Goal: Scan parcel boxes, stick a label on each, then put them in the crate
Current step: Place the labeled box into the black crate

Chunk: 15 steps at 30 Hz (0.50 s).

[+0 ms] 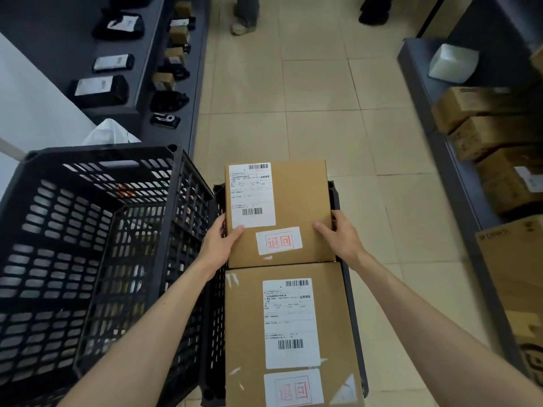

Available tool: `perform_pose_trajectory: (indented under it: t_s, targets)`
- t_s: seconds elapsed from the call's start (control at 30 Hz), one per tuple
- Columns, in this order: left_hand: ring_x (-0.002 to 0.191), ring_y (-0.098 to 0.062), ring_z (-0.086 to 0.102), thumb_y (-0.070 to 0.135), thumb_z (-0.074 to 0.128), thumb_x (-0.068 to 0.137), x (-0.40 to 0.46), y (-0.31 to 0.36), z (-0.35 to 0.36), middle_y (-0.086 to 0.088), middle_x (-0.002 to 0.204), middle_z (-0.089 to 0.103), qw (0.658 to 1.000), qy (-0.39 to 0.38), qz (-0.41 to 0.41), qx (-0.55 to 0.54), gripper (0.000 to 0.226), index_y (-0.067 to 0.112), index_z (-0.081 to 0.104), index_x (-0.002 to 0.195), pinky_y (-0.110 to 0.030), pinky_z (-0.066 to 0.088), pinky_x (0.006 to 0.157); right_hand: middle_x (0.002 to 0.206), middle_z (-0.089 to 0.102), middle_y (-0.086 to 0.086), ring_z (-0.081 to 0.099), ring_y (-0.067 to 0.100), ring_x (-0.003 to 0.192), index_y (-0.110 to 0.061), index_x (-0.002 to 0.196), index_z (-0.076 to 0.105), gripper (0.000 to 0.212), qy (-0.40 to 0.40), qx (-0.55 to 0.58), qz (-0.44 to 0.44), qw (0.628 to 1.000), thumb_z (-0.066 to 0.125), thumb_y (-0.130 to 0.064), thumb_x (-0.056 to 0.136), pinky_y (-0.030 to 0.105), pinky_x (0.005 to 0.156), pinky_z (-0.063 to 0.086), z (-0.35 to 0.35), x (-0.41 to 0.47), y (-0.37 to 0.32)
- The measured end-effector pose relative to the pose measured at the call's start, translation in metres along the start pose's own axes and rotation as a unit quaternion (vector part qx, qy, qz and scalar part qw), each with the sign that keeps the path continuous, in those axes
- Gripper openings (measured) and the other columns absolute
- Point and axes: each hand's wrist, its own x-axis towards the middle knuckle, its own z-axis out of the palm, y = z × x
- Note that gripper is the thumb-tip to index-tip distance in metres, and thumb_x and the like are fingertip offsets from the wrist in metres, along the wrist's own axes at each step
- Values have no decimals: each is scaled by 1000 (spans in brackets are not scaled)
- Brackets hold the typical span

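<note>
A brown parcel box (pixel 299 201) with a white shipping label and a white sticker with red characters (pixel 278 240) lies at the far end of a low black crate (pixel 335 192). My left hand (pixel 223 245) grips its left edge, thumb on top. My right hand (pixel 338 236) grips its right edge, thumb on top. A second brown box (pixel 244 324) with the same kind of shipping label and red-character sticker lies right behind it, nearer to me, in the same crate.
A tall black slatted crate (pixel 88 259) stands to the left, touching the low one. Dark shelves with black parcels (pixel 117 24) run along the left. A shelf of cardboard boxes (pixel 482 124) lines the right. Someone's feet (pixel 244 22) stand on the tiled floor ahead.
</note>
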Motion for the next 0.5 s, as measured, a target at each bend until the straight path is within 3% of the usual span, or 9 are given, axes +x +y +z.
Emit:
perform_pose_trajectory:
  t_s: [0.1, 0.23, 0.3, 0.43, 0.5]
  targets:
    - [123, -9, 53, 33, 61, 101, 0, -2, 2, 10, 141, 57, 1000, -1, 8, 1, 56, 31, 40, 154, -33, 52, 99, 117, 60, -3, 58, 15, 103, -13, 140, 47, 50, -6, 2, 1, 1000, 66, -33, 98, 16, 73, 44, 1, 1, 3]
    - [100, 9, 56, 31, 57, 104, 7, -7, 5, 13, 134, 58, 1000, 1, 19, 5, 53, 32, 39, 154, -15, 50, 77, 129, 61, -1, 58, 16, 111, -17, 148, 41, 55, -15, -2, -9, 1000, 64, -31, 99, 26, 91, 44, 5, 8, 7]
    - [100, 10, 57, 31, 56, 104, 10, -10, 6, 15, 134, 59, 1000, 2, 16, 2, 52, 33, 40, 153, -17, 53, 79, 132, 60, -2, 58, 17, 115, -21, 150, 38, 56, -27, -4, -16, 1000, 62, -29, 100, 27, 95, 44, 8, 14, 8]
    - [112, -5, 65, 36, 56, 104, 12, -12, 7, 11, 137, 63, 1000, 4, 13, -14, 48, 35, 45, 150, -39, 58, 96, 133, 61, -1, 57, 17, 115, -19, 148, 42, 50, -19, -10, -25, 999, 57, -33, 102, 29, 97, 45, 9, 22, 7]
    - [111, -3, 64, 37, 55, 104, 11, -3, 4, 14, 136, 62, 1000, 6, 23, 0, 48, 36, 44, 151, -33, 59, 93, 132, 62, -3, 59, 17, 116, -21, 146, 45, 50, -9, -13, -32, 999, 57, -39, 101, 35, 100, 48, 4, 23, 0]
